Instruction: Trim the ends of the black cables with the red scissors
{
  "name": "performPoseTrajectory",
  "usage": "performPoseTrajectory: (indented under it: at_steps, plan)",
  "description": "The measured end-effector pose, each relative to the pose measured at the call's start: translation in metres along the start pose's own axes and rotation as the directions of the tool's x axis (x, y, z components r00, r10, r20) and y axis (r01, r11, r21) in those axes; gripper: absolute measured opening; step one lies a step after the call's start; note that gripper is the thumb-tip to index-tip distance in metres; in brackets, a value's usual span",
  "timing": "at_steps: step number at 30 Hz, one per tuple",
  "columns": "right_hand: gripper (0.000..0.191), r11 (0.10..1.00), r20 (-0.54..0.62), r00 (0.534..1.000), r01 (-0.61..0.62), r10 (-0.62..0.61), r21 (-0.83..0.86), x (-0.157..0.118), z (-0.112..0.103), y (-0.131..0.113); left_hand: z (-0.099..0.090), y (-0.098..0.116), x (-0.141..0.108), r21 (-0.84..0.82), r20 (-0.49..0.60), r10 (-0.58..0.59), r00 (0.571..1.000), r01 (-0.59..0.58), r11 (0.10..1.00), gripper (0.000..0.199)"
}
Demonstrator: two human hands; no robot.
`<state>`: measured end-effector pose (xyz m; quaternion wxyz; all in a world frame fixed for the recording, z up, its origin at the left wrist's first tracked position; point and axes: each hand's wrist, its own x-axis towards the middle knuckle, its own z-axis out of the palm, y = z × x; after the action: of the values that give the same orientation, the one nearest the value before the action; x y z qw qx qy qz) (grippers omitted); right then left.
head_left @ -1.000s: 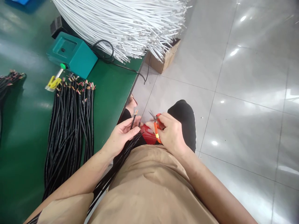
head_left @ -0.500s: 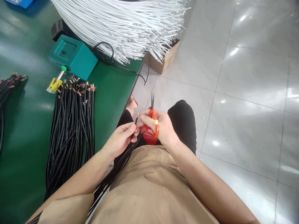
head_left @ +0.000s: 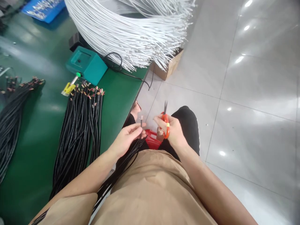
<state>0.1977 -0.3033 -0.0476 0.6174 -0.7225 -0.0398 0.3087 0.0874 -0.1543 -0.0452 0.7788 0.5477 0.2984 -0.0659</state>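
Note:
Between thumb and fingers, my left hand (head_left: 131,134) pinches a black cable (head_left: 141,121), its stripped end pointing up with small coloured wires showing. More black cables (head_left: 127,156) run below that hand and across my lap. To the right, my right hand (head_left: 173,129) holds orange-handled scissors (head_left: 167,126) with yellow tape on one handle. Their dark blades point away from me, and whether they are parted is blurred. A gap separates the right fingertips from the cable end. Below and between the hands, a red plastic object (head_left: 152,142) shows in part.
On the green table (head_left: 117,115) lie a bundle of black cables (head_left: 77,134) and another bundle (head_left: 14,115) farther left. A teal box-shaped device (head_left: 87,65), a yellow clip (head_left: 67,89), a blue tray (head_left: 44,11) and white cables (head_left: 140,34) are farther back. A cardboard box (head_left: 173,64) stands on the floor.
My right hand has moved right with the scissors, away from the cable end it was close to. The left hand still pinches the cable. The whole view has shifted somewhat.

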Motion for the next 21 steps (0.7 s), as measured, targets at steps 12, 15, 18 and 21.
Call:
performPoseTrajectory:
  at_steps: [12, 15, 18, 21]
  plan:
    - [0.024, 0.111, 0.085, 0.917, 0.138, -0.389, -0.984, 0.043, -0.095, 0.11, 0.015, 0.025, -0.027, 0.619, 0.209, 0.231, 0.95, -0.311, 0.721, 0.046]
    - [0.022, 0.098, 0.102, 0.91, 0.153, -0.402, -0.983, 0.042, -0.091, 0.11, -0.012, 0.057, -0.043, 0.772, 0.184, 0.298, 0.937, -0.325, 0.547, 0.04]
    - [0.019, 0.105, 0.102, 0.902, 0.159, -0.419, -0.982, 0.041, -0.088, 0.108, -0.059, 0.075, -0.049, 0.96, -0.058, 0.53, 0.846, -0.098, 0.263, 0.039]
    - [0.017, 0.103, 0.113, 0.899, 0.172, -0.423, -0.98, 0.04, -0.088, 0.109, -0.094, 0.066, -0.05, 0.943, -0.176, 0.646, 0.743, 0.316, -0.106, 0.051]
